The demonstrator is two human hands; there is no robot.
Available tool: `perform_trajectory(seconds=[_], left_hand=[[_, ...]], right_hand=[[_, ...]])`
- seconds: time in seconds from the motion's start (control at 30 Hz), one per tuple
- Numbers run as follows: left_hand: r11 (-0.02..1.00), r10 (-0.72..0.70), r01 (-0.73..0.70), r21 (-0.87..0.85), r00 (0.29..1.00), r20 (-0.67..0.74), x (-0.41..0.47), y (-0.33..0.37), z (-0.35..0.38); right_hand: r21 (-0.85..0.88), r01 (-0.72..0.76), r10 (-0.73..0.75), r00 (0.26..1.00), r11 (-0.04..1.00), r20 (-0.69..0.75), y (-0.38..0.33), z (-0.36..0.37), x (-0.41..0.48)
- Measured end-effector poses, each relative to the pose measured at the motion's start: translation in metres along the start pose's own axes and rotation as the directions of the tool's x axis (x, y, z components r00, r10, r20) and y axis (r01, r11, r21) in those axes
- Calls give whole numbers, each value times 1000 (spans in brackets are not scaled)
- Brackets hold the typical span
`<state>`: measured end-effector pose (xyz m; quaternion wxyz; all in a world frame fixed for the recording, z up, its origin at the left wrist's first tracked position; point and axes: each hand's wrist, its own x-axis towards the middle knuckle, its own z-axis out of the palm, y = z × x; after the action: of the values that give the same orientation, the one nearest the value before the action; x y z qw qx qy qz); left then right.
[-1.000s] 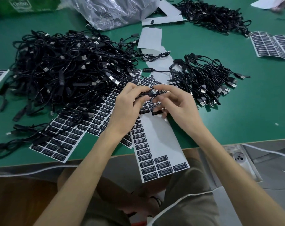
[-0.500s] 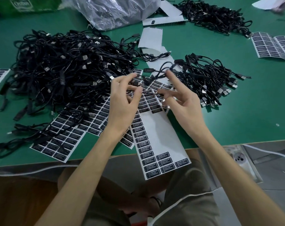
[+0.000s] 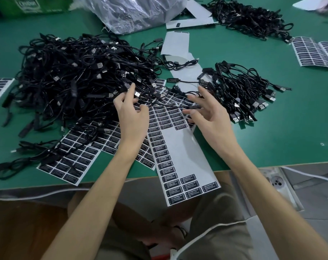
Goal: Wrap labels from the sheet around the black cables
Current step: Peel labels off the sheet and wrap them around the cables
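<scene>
While both hands hover apart | black cable (image 3: 175, 107) lies 9-to-3 across label sheet (image 3: 181, 147) | right hand (image 3: 211, 117) splayed | left hand (image 3: 133, 119) grip unclear

Left hand (image 3: 133, 117) curls loosely, right hand (image 3: 212, 119) splays wide

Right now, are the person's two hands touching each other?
Apart. The head view shows the left hand and the right hand separated by a plain gap, with the label sheet visible between them.
</scene>
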<state>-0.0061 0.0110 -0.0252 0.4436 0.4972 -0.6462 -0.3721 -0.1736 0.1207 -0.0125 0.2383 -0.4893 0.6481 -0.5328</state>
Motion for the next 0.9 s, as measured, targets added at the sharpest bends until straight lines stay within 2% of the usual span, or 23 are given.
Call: perform_trajectory(seconds=[0.13,0.37,0.5,0.67,0.73,0.8,0.87,0.9], left_hand=[[1000,-13,13,2,1000,-2,3,-1,0],[991,-11,-4,-133,993,-114,-2,2,-4],[988,-30,12,-155,993,-114,-2,3,-4],[956,-81,52,-289,993,-88,7,7,-11],[939,-138,103,-329,987,-85,15,10,-16],[927,-194,167,-335,980,-47,25,15,-22],[921,-229,223,-321,973,18,35,20,-27],[914,-248,249,-321,968,47,40,23,-30]], right_hand=[[-57,14,-13,1000,998,20,0,1,-1],[-47,-5,5,1000,999,15,5,1,1],[-14,-18,19,1000,1000,9,9,1,2],[11,-16,16,1000,1000,19,12,2,2],[-73,60,-54,995,996,82,12,2,2],[-223,175,-121,964,959,238,12,4,1],[-388,301,-150,916,871,373,12,8,1],[-445,342,-161,904,828,396,13,10,2]])
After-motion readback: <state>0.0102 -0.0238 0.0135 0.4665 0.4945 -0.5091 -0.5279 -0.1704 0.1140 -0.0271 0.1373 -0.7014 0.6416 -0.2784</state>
